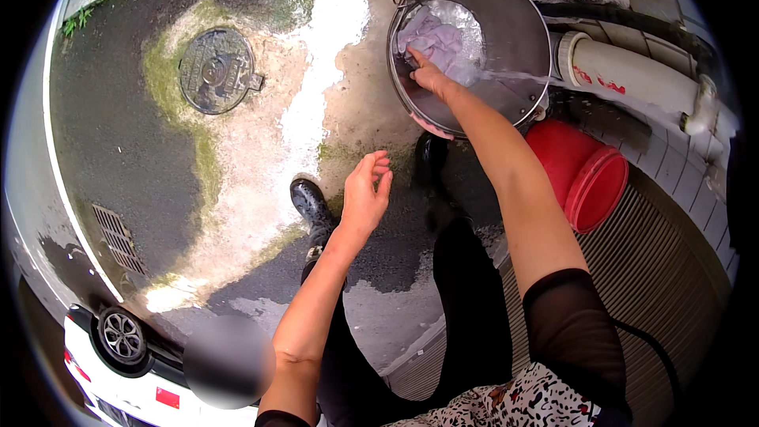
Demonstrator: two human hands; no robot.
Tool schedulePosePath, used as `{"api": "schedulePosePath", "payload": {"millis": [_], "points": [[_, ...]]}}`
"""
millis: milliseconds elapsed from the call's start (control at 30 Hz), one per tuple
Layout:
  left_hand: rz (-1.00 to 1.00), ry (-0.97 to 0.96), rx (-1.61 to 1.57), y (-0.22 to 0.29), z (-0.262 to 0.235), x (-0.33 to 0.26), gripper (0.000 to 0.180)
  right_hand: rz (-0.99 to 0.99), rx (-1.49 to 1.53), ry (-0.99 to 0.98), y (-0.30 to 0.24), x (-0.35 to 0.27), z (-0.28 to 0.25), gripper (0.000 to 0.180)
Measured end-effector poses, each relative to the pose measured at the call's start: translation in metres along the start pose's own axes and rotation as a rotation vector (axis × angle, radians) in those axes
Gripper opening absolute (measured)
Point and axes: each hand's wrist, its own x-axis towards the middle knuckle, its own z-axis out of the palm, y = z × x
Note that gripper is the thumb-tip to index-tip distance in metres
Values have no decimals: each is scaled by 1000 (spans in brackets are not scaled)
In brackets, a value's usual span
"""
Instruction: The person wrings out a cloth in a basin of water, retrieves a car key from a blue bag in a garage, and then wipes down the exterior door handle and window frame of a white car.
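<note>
A large steel bucket (506,16) stands at the upper right, with water and a bunched pale lilac cloth (435,35) inside. My right hand (429,75) reaches over its near side, down to the cloth. Its index finger is stretched out against the cloth, while the other fingers are partly hidden. A thin stream of water (518,77) runs into the bucket from the right. My left hand (367,196) hangs in the air over the ground between my boots, holding nothing, its fingers loosely bent and the thumb apart.
A red bucket (563,166) lies right of the steel one, near a thick white pipe (617,63) along the wall. My black boots (311,202) are on wet concrete. Left are a round manhole cover (215,71), a drain grate (118,237) and a white car (103,352). Ribbed flooring (640,285) lies lower right.
</note>
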Motion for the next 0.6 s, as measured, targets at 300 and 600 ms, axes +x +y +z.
{"api": "schedulePosePath", "payload": {"millis": [300,600], "points": [[-4,36,-74,-49,18,23,27,-65,-633,335,-6,19,13,80],[-182,36,-282,-32,16,17,26,-111,-226,291,-14,-62,-12,34]]}}
